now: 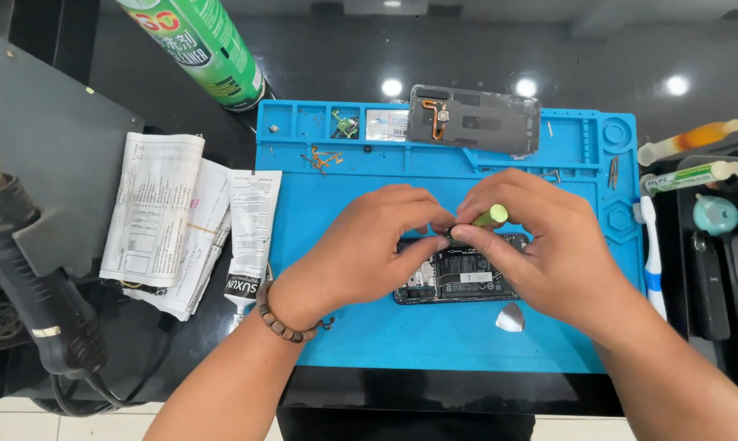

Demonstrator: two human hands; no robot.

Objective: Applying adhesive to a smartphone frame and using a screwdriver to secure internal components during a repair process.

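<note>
An opened black phone [459,278] lies in the middle of a blue work mat [369,327], its inner board showing. My right hand [540,253] pinches a small green-handled screwdriver [491,216] upright over the phone's top edge. My left hand [369,245] rests on the phone's left side, fingertips touching the tool's tip area next to my right fingers. Most of the phone's upper part is hidden by both hands. A beaded bracelet [283,322] circles my left wrist.
The phone's removed back cover [475,118] lies at the mat's far edge, by small parts in tray pockets [344,122]. A grey triangular pick [510,317] lies on the mat. Left: folded papers [164,212], white tube [250,237], green spray can [201,45], hot-air gun [26,278]. Right: toothbrush [651,253], glue tubes [691,175].
</note>
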